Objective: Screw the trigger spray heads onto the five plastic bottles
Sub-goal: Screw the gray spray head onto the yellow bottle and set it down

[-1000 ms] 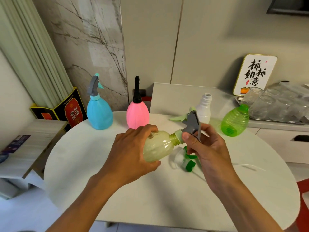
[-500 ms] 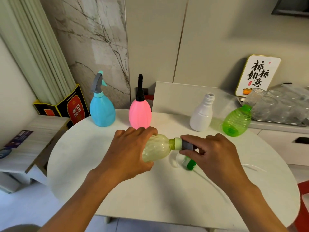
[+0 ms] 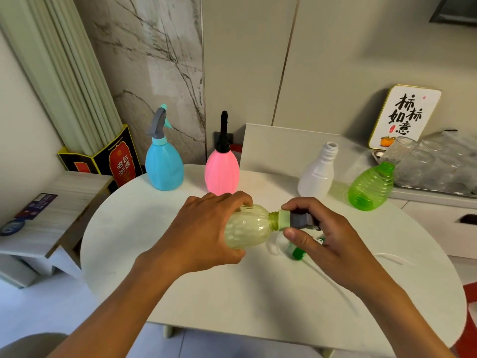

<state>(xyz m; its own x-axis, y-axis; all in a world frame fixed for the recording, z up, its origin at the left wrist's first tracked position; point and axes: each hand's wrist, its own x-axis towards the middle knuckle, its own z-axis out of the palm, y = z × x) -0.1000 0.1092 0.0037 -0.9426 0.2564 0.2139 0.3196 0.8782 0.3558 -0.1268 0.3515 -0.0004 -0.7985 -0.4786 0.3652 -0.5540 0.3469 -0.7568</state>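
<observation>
**Yellow bottle held sideways, spray head at its neck**

Left hand (image 3: pixel 206 228) wrapped around the body of a pale yellow translucent ribbed plastic bottle (image 3: pixel 247 229), held on its side above the round white table (image 3: pixel 232 293), neck pointing right. Fingers closed over the top, thumb under.

Right hand (image 3: pixel 327 241) closed on a grey trigger spray head with a light green collar (image 3: pixel 294 220). Collar sits on the yellow bottle's neck; thread of the neck shows just left of the collar. Thumb pressed at the collar's near side, fingers curled over the grey part.

Under the right hand, on the table: a loose spray head with a dark green collar (image 3: pixel 298 253), mostly hidden. A thin white dip tube (image 3: pixel 387 255) lies to the right of the hand.

Far left of table: blue plastic bottle (image 3: pixel 164 166), upright, grey and teal trigger head fitted. Just right of it: pink plastic bottle (image 3: pixel 222 174), upright, black head fitted.

Far right: white plastic bottle (image 3: pixel 316 177), upright, neck open. Right of it, at the table edge: clear green ribbed plastic bottle (image 3: pixel 370 188), tilted, leaning toward the counter.

Counter at far right carries a tray of clear glasses (image 3: pixel 436 166) and a white sign with black characters (image 3: pixel 405 117).
</observation>
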